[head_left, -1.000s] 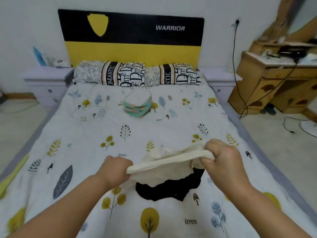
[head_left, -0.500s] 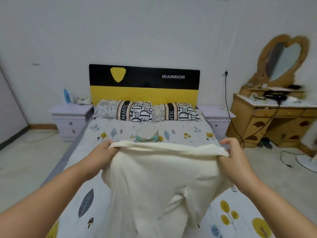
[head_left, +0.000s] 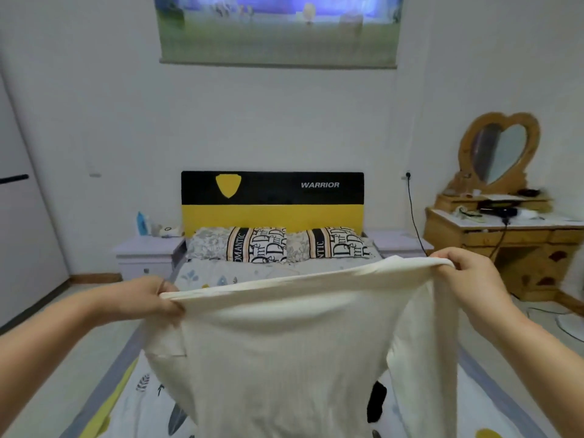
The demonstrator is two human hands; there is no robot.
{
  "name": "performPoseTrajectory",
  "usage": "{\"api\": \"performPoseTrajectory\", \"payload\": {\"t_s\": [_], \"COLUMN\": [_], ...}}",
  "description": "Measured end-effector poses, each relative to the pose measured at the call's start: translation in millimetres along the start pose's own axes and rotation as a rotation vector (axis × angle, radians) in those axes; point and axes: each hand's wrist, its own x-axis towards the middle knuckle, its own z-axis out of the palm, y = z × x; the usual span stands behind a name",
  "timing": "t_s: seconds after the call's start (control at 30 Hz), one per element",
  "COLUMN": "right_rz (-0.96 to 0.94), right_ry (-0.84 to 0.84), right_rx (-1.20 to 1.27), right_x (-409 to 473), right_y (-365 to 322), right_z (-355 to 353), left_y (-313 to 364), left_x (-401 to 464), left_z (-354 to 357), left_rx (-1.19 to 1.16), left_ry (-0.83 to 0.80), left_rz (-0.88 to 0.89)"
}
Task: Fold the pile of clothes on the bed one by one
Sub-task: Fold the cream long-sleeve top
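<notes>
Gripping one cream garment [head_left: 284, 358] by its upper edge, two hands are holding it spread in the air above the bed [head_left: 132, 403]. The left hand [head_left: 148, 297] is pinching the left corner with fingers curled round the hem, and the right hand [head_left: 464, 273] is clutching the right corner the same way, the two hands well apart with the cloth stretching taut between them. The garment is hanging down in front of the person, hiding most of the patterned bedspread. One black piece of clothing [head_left: 376, 403] is peeking out on the bed behind the cream garment's lower right side. Two lettered pillows [head_left: 259, 245] are lying side by side against one black-and-yellow headboard [head_left: 271, 200]. Two pale nightstands [head_left: 145, 252] are flanking the bed, and one wooden dresser [head_left: 505, 248] with one heart-shaped mirror [head_left: 499, 150] is standing at the right.
</notes>
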Motion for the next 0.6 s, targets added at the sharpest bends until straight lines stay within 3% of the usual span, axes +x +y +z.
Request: {"api": "performPoseTrajectory", "payload": {"t_s": [0.23, 0.33, 0.43, 0.47, 0.53, 0.6], "right_rz": [0.142, 0.294, 0.288, 0.249, 0.152, 0.089], "right_ry": [-0.103, -0.15, -0.252, -0.289, -0.324, -0.381], "right_rx": [0.082, 0.179, 0.166, 0.086, -0.213, -0.462], "right_x": [-2.5, -1.9, -10.2, -12.5, -16.0, -16.4], "right_y": [-21.7, -19.4, -16.0, -12.9, -5.3, 6.0], "right_z": [-17.2, -22.4, -26.5, -26.9, -24.4, -18.7], "left_y": [16.4, 23.5, 20.1, 20.4, 23.7, 29.6], "left_x": [-17.0, -20.0, -19.9, -19.7, -15.2, -9.7], "left_z": [-0.7, -10.7, -20.0, -18.7, -13.3, -6.4], "left_rx": [-0.326, -0.264, -0.288, -0.214, 0.085, 0.176], "left_ry": [0.131, 0.067, 0.009, 0.058, 0.327, 0.601], "left_rz": [0.084, 0.02, -0.021, -0.015, 0.004, 0.019]}}
